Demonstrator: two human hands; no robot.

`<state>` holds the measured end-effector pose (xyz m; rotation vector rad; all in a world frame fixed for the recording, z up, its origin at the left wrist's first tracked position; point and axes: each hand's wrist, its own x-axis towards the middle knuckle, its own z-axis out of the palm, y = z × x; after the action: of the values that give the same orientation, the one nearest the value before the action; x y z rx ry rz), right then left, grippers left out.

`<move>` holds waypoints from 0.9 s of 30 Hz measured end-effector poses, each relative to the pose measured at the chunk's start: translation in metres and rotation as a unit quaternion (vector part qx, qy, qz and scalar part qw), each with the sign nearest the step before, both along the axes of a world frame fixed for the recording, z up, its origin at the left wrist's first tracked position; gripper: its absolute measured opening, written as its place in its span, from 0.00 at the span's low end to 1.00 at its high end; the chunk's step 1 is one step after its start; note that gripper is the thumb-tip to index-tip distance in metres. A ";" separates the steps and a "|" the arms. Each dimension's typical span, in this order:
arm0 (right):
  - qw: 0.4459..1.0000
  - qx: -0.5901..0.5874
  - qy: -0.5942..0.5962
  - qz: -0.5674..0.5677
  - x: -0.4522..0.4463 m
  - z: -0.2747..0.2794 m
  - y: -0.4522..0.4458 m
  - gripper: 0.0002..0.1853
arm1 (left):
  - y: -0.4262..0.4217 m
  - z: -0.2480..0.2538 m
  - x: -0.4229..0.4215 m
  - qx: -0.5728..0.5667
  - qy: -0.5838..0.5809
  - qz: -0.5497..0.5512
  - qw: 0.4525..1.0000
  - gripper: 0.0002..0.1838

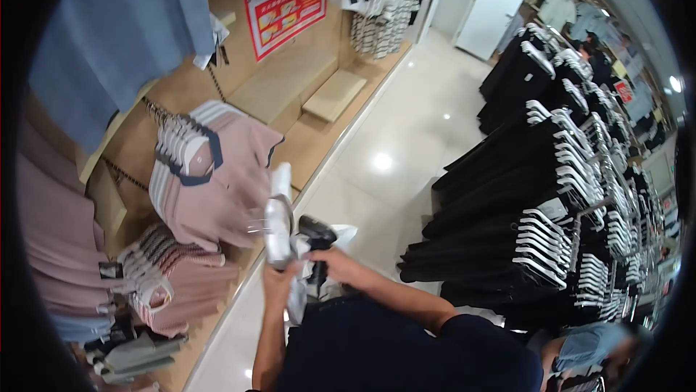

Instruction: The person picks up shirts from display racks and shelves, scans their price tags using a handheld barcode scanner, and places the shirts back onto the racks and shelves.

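My left hand [281, 274] is closed around the lower end of a blurred white-and-grey bundle [278, 229], which looks like a folded garment. Something clear and thin sticks out from its left side. Just to the right, my right hand [332, 263] grips a black pistol-shaped handheld scanner [317, 231], its head pointing up and to the left beside the bundle. More white material [345, 235] shows behind the scanner. Pink polo shirts [246, 153] with dark collars hang close by on the left, in front of the bundle.
Racks of black garments [493, 196] on white hangers line the right side. A wooden display ledge [335, 95] and a red-and-white sign [284, 18] stand ahead on the left. Glossy floor [380, 138] runs between. Another person [591, 348] is at lower right.
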<state>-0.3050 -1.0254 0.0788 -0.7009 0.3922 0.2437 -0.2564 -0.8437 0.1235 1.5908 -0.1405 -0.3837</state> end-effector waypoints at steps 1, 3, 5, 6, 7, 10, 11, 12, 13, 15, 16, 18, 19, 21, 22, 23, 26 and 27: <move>1.000 -0.015 0.004 -0.022 0.004 0.006 0.011 0.20 | -0.011 0.008 -0.001 -0.009 -0.034 -0.044 0.998 0.28; 0.999 -0.003 0.001 -0.046 0.003 0.034 0.013 0.14 | -0.014 0.024 0.005 -0.029 -0.072 -0.107 0.991 0.26; 0.991 -0.066 -0.059 -0.098 -0.001 0.063 0.019 0.12 | -0.010 0.032 0.013 -0.052 -0.075 -0.147 0.985 0.24; 0.984 -0.096 -0.085 -0.124 -0.006 0.068 0.023 0.12 | -0.009 0.036 0.015 -0.054 -0.066 -0.156 0.984 0.24; 0.978 -0.113 -0.118 -0.134 -0.006 0.058 0.025 0.13 | -0.007 0.041 0.018 -0.055 -0.057 -0.164 0.983 0.23; 0.971 -0.101 -0.150 -0.157 -0.015 0.075 0.026 0.11 | 0.001 0.028 0.029 -0.036 -0.066 -0.217 0.973 0.21; 0.967 -0.149 -0.140 -0.153 -0.017 0.077 0.025 0.12 | 0.004 0.030 0.027 -0.036 -0.073 -0.210 0.974 0.21; 0.948 -0.246 -0.140 -0.148 -0.020 0.080 0.025 0.14 | 0.007 0.031 0.025 -0.033 -0.078 -0.202 0.976 0.21; 0.920 -0.339 -0.138 -0.140 -0.022 0.085 0.023 0.15 | 0.008 0.031 0.023 -0.063 -0.086 -0.188 0.976 0.20; 0.858 -0.502 -0.076 -0.076 -0.019 0.083 0.017 0.22 | 0.020 0.025 0.030 -0.072 -0.025 -0.164 0.984 0.20; 0.829 -0.525 -0.132 -0.143 -0.016 0.084 0.018 0.22 | 0.027 0.023 0.033 -0.075 0.006 -0.150 0.986 0.21; 0.835 -0.496 -0.063 -0.229 -0.012 0.110 0.021 0.21 | 0.039 0.028 0.043 -0.091 -0.022 -0.075 0.993 0.23; 0.821 -0.503 -0.080 -0.257 -0.009 0.129 0.022 0.20 | 0.048 0.021 0.050 -0.121 -0.037 -0.039 0.991 0.24; 0.797 -0.532 -0.123 -0.258 0.004 0.149 0.017 0.20 | 0.078 0.025 0.054 -0.188 -0.011 0.029 0.982 0.26; 0.779 -0.559 -0.154 -0.236 0.013 0.149 0.015 0.19 | 0.084 0.034 0.055 -0.236 0.025 0.061 0.969 0.28; 0.790 -0.567 -0.138 -0.186 0.019 0.163 0.020 0.18 | 0.093 0.044 0.057 -0.260 0.072 0.080 0.960 0.29; 0.818 -0.536 -0.188 -0.091 0.040 0.182 0.048 0.18 | 0.110 0.048 0.063 -0.305 0.097 0.096 0.943 0.30; 0.825 -0.515 -0.219 -0.072 0.048 0.181 0.059 0.19 | 0.117 0.045 0.063 -0.282 0.087 0.095 0.951 0.29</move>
<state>-0.2567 -0.9659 0.2593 -1.7502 0.0974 -0.3228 -0.1932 -0.7272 0.1688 0.9886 0.0393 -0.2978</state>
